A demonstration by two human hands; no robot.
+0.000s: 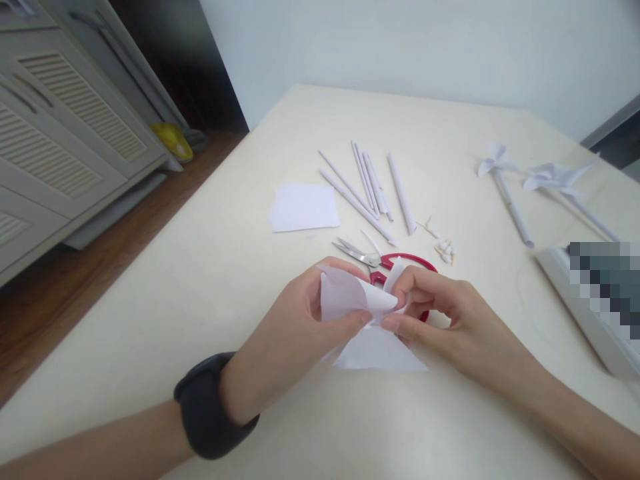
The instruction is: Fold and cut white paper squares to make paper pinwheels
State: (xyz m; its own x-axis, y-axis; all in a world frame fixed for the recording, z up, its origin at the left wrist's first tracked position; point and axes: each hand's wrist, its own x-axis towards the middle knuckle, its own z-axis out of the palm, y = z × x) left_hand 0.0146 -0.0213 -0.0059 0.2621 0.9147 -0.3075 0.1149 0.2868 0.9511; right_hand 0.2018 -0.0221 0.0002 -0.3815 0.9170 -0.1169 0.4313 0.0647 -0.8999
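Note:
A partly folded white paper pinwheel (377, 350) is held just above the table, its blades curling toward the middle. My left hand (317, 313) grips it from the left, thumb pressed near the centre. From the right, my right hand (435, 310) pinches folded paper at the centre between thumb and fingers. Whether a pin sits there is hidden by the fingers. Right behind the paper lie scissors (373, 260) with red handles, blades apart and pointing left; my right hand covers part of a handle.
Behind the scissors lie several rolled paper sticks (373, 180) and a stack of white paper (305, 208). Small white-tipped pieces (445, 251) are to the right. Two paper pinwheels on sticks, one nearer (513, 207), lie at the back right. A white-edged device (580, 313) stands at right.

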